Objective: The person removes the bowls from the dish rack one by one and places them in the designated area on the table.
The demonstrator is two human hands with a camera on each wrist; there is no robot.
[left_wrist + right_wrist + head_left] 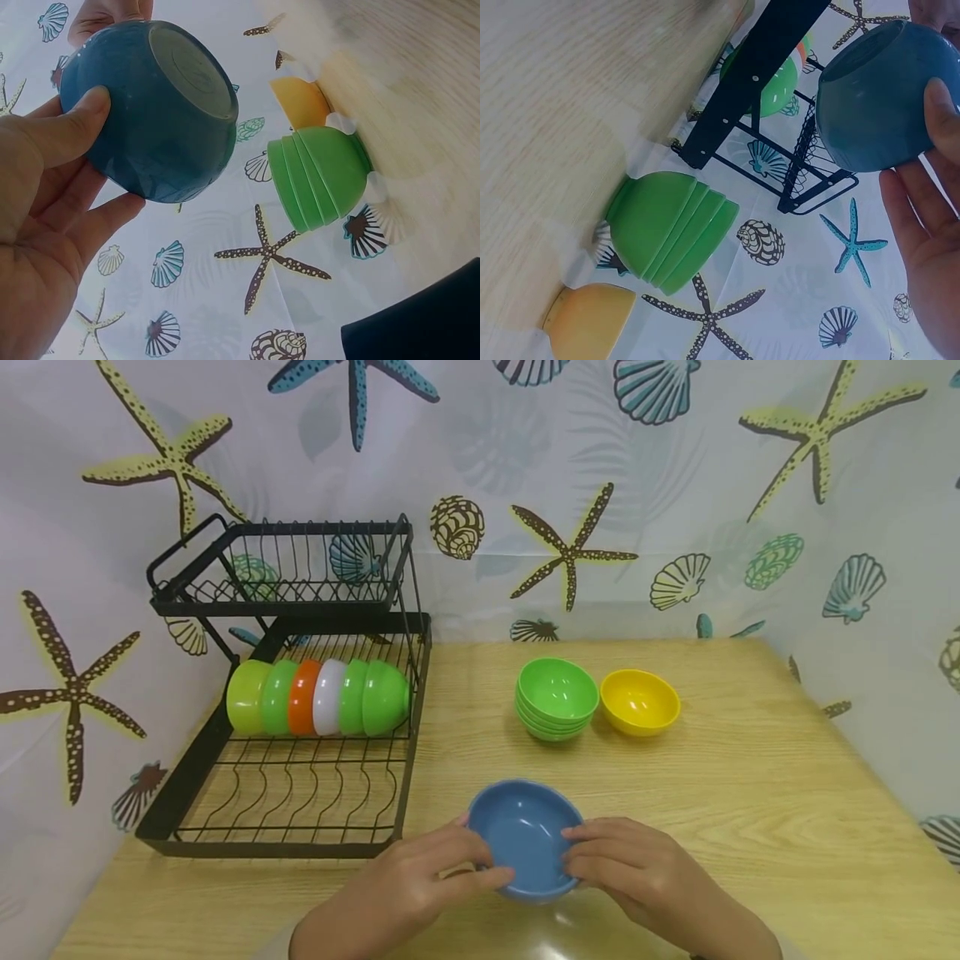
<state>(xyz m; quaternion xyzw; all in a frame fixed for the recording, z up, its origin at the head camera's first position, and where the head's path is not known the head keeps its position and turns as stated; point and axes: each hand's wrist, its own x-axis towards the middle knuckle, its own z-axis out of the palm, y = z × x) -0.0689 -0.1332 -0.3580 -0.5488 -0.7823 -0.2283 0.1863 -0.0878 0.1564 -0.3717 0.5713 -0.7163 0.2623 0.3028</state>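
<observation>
A blue bowl [525, 835] is held above the table, its opening toward the head camera. My left hand [427, 877] grips its left side, with the thumb on the outer wall in the left wrist view. On the opposite side my right hand [637, 864] grips the rim, fingers over the edge and thumb on the outside. The bowl's pale round base [193, 71] shows in the left wrist view. Beyond the bowl stands a stack of green bowls [557, 693], with a yellow bowl [640, 702] right beside it.
At left is a black two-tier dish rack [281, 608]. On its lower tier a row of bowls stands on edge: a yellow-green bowl [246, 697], an orange bowl [302, 697], a white bowl [327, 697] and several green ones. A shell-patterned cloth [480, 468] hangs behind the wooden table [750, 793].
</observation>
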